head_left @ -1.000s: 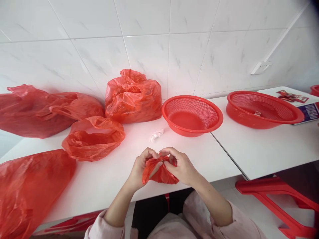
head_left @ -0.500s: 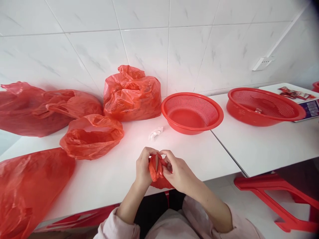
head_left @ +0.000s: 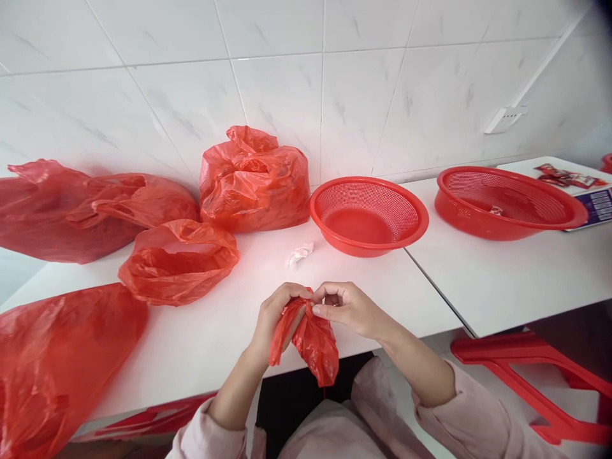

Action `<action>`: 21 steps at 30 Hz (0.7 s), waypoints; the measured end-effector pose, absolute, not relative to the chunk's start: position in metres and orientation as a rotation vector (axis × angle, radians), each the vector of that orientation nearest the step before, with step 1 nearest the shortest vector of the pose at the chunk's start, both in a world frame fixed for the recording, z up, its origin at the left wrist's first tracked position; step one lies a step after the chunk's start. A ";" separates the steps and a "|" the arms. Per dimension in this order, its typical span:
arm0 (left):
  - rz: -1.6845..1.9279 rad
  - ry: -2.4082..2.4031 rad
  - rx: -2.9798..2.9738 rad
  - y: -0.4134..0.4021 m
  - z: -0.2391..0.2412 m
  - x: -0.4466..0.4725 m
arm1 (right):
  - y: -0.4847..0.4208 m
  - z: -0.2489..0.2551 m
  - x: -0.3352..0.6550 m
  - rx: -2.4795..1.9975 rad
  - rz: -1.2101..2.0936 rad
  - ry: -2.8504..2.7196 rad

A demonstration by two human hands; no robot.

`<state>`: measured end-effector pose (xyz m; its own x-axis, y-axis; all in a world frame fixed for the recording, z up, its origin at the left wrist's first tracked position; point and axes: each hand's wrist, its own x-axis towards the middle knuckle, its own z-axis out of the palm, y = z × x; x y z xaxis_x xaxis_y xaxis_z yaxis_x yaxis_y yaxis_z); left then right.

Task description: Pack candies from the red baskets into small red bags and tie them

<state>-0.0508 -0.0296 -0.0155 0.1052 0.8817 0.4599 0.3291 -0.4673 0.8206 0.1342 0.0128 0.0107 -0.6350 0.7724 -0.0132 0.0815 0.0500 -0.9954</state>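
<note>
A small red plastic bag (head_left: 318, 344) hangs bunched between my hands at the table's front edge. My left hand (head_left: 273, 317) is closed round one gathered side of it, with some of the plastic drooping past the fingers. With thumb and forefinger, my right hand (head_left: 347, 309) pinches the twisted neck of the bag. The fingertips of both hands nearly meet there. Just beyond them, a crumpled white tissue (head_left: 300, 255) lies on the white table (head_left: 248, 338).
Behind the tissue stands a red mesh basket (head_left: 368, 220); a second basket (head_left: 507, 217) with a small packet inside is farther right. An open red bag (head_left: 184, 268), a full bag (head_left: 255, 191) and other red bags (head_left: 62, 357) fill the left. A red stool (head_left: 507, 357) stands below right.
The bag's gathered plastic has come out from between my hands and now hangs lower, spread in two parts. My right hand has moved slightly right and up, pinching at the neck.
</note>
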 end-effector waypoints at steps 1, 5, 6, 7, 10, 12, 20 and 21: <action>1.326 1.141 1.822 -0.030 -0.013 -0.053 | 0.013 0.014 0.135 -0.873 1.617 -1.816; 1.235 1.050 1.724 -0.031 0.000 -0.061 | 0.011 0.027 0.133 -0.948 1.400 -2.019; 1.199 1.031 1.724 -0.031 0.002 -0.063 | 0.010 0.029 0.133 -0.952 1.317 -2.090; 1.163 1.009 1.730 -0.031 0.004 -0.065 | 0.009 0.031 0.132 -0.950 1.223 -2.164; 1.110 0.940 1.742 -0.031 0.004 -0.070 | 0.007 0.035 0.131 -0.923 0.857 -2.368; 1.125 0.902 1.744 -0.030 0.000 -0.072 | 0.006 0.036 0.132 -0.882 0.549 -2.482; 1.351 1.181 2.054 -0.030 -0.007 -0.085 | -0.009 0.026 0.134 -0.817 0.287 -2.555; 1.371 1.206 2.058 -0.032 -0.006 -0.087 | -0.011 0.023 0.134 -0.826 0.333 -2.548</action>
